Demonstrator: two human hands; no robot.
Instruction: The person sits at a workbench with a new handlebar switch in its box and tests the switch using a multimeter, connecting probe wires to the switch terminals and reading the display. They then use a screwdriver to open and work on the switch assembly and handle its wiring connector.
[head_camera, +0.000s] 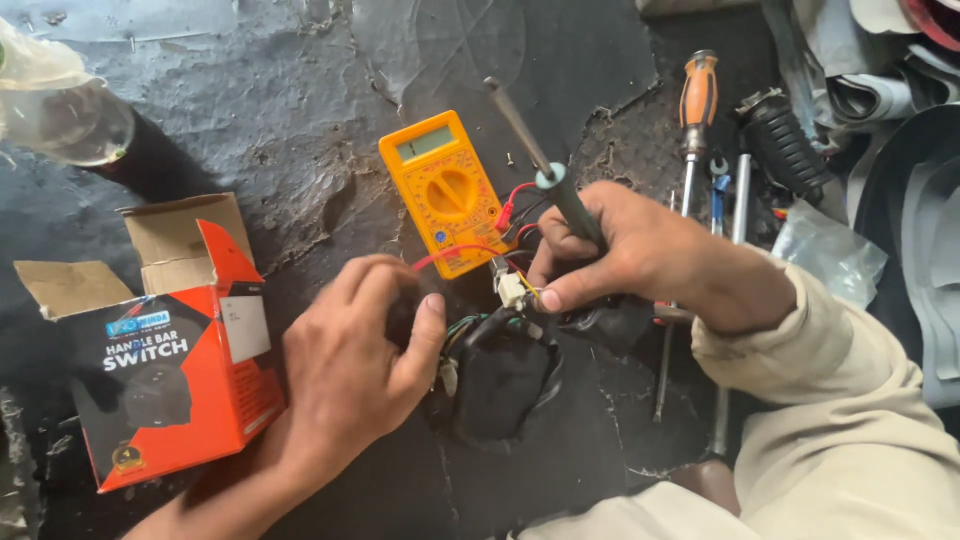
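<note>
Switch wiring under test on the dark floor, work partly through.

We note the open orange box (170, 370) lying empty-looking at left, so the black switch unit (500, 375) is already out, resting between both hands. The yellow meter (446, 193) sits just beyond, leads trailing toward the wires. Our left hand (355, 365) curls closed around the switch body; our right hand (640, 250) grips a grey probe tool (555, 180) while pinching the white connector (512, 290). We judge checking is under way; fitting remains.
</note>
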